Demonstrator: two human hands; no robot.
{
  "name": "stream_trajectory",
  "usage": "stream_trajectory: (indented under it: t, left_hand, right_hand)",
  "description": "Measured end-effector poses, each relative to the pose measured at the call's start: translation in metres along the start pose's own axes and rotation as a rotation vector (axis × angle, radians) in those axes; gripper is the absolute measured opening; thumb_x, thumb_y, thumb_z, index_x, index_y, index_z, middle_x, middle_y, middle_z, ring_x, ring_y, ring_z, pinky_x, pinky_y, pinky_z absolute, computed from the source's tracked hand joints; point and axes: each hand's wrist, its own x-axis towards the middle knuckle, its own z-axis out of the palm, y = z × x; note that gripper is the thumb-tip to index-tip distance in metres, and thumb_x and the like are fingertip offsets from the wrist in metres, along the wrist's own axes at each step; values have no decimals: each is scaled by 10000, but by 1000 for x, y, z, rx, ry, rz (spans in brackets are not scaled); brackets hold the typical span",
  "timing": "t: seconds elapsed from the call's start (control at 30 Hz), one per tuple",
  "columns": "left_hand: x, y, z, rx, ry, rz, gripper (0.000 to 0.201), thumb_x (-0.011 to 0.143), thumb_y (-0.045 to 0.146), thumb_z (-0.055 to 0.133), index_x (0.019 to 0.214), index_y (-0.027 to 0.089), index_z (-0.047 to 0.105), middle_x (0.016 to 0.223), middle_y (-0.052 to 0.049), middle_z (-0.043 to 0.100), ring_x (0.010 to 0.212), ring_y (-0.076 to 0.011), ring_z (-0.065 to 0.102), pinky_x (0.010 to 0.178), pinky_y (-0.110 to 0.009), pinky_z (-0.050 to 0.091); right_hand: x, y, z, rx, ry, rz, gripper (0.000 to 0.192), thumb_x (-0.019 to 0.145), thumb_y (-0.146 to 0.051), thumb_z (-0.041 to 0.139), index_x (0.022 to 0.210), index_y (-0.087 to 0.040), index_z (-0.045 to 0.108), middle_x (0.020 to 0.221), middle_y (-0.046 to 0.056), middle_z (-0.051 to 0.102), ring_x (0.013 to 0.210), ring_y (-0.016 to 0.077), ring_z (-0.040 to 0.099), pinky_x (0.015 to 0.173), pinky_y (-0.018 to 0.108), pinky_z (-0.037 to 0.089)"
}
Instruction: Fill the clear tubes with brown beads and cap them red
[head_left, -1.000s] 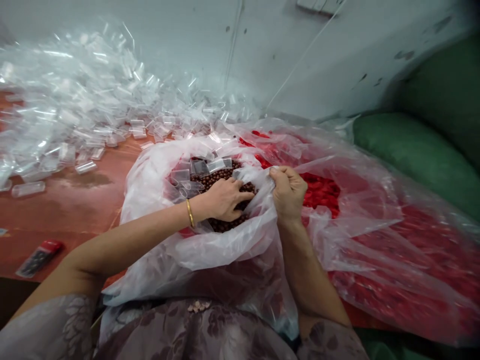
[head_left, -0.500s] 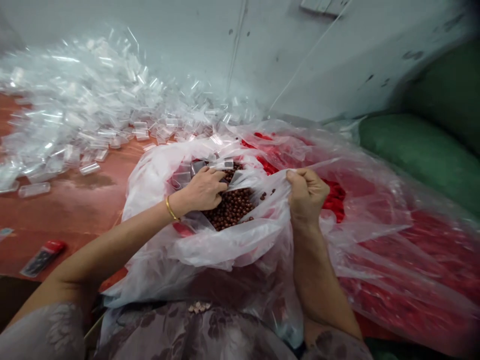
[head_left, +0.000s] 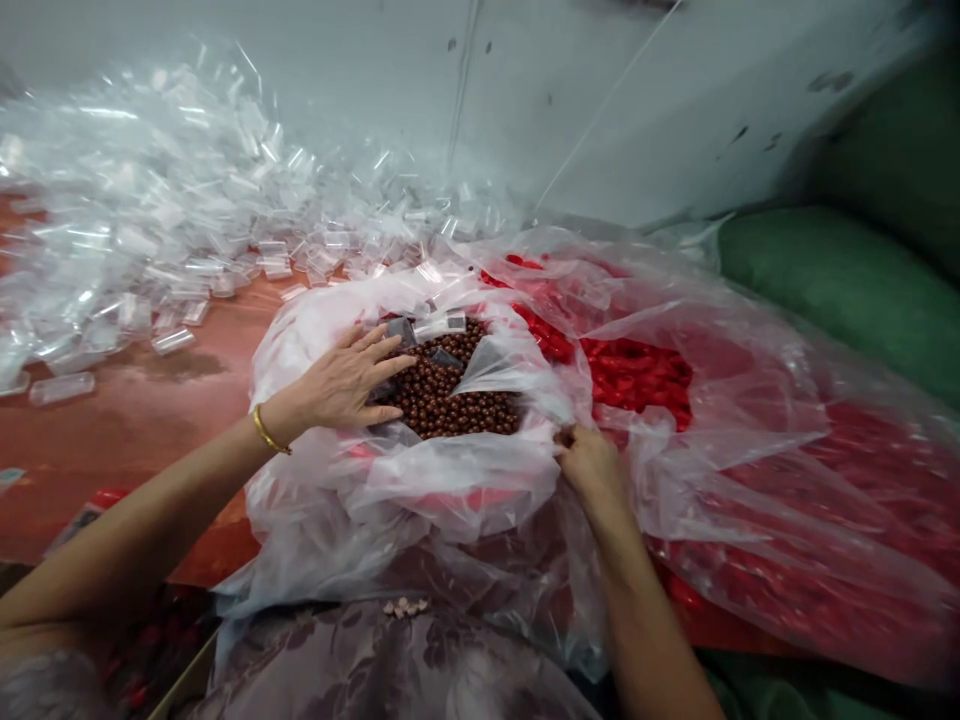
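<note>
In front of me a translucent white plastic bag (head_left: 457, 470) lies with its mouth wide, full of small round brown beads (head_left: 457, 410). Some clear plastic tubes (head_left: 442, 325) rest on the beads at the far side. My left hand (head_left: 345, 380) is spread flat over the bag's left rim, fingers apart, with the fingertips reaching over the beads. At the right rim my right hand (head_left: 589, 455) is closed, pinching the plastic of the bag; its fingertips are partly hidden.
A large heap of clear tubes (head_left: 172, 200) covers the back left of the orange-red table (head_left: 187, 390). On the right lies a big clear bag of red pieces (head_left: 840, 500), with a green sack (head_left: 840, 280) behind it. A pale wall (head_left: 570, 110) stands at the back.
My left hand has drawn back left from the beads and spread its fingers. My right hand has lowered, pulling the bag's edge down, so more beads show.
</note>
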Motion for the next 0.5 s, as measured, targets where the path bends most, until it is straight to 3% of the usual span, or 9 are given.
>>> stream_trajectory:
  t: [0.07,0.13,0.2,0.27,0.33,0.43,0.5]
  left_hand:
    - [0,0,2,-6,4,-8,673,872,619,446,1399,200,445,1475,-164,417,1403,-326,321,1152,-506,206]
    - [-1,0,4,-3,6,-21,661,873,614,447,1391,203,452,1482,-163,406,1406,-328,313,1150,-507,205]
    - [-2,1,3,15,19,-14,628,875,597,458,1380,223,458,1506,-145,376,1424,-328,278,1155,-514,186]
    - [0,7,0,46,63,13,561,893,546,463,1354,228,476,1511,-122,372,1436,-327,246,1161,-520,157]
    - [9,21,-5,62,113,74,444,933,451,432,1305,220,510,1451,-100,457,1413,-305,289,1157,-500,168]
    - [34,51,-7,45,85,300,347,985,320,332,1257,233,529,1283,-69,593,1241,-227,475,1035,-386,333]
    - [57,71,0,34,25,444,354,999,277,281,1258,230,519,1224,-65,617,1104,-191,539,864,-321,400]
  right_hand:
    - [1,3,-2,-30,-166,18,167,730,-282,550,740,-208,698,768,106,697,735,244,646,573,300,390]
    - [4,11,-11,-2,-233,-13,200,755,-289,527,787,-191,698,760,107,691,736,249,649,589,311,413]
    - [8,17,-26,79,-85,-50,271,773,-297,508,932,-163,682,810,112,690,742,245,642,622,329,447]
    - [12,16,-43,161,214,-124,414,767,-291,521,1145,-147,605,965,132,682,816,249,638,697,361,480]
    - [18,6,-55,176,412,-302,500,766,-284,539,1248,-154,539,1114,149,648,949,266,621,809,399,484]
    - [29,-18,-57,59,317,-580,450,811,-344,539,1219,-159,573,1177,144,635,1079,291,578,908,417,457]
    - [37,-31,-50,-20,221,-645,431,846,-344,498,1228,-161,580,1182,133,638,1075,283,573,895,398,455]
